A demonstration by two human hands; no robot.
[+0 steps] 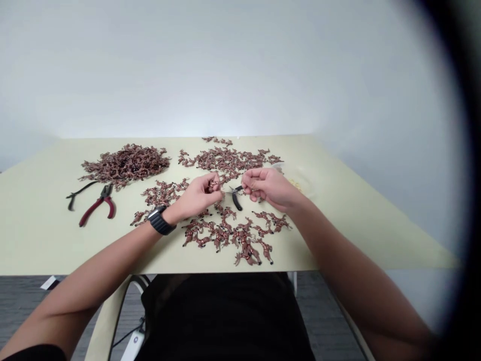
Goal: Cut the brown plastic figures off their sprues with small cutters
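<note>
Tiny reddish-brown charm (213,185), pinched tight between thumb and fingertips of the left hand (198,197), above the table's middle; black-handled pliers (236,199) clasped by closed fingers of the right hand (268,189) (tips just beside the charm). All around, scattered heaps of matching charms (225,234) on a pale green table (41,235); farther left, red-handled pliers (98,207).

"What's in the left hand (199,196)?"

"Can't tell; the fingers (215,179) hide whatever they pinch."

"And the small pliers (236,199)?"

"Their tips are lost between the hands, too small to make out."

"That see-through bag (296,179)?"

"Partly behind the right hand (268,188), its contents too blurred to tell."
</note>
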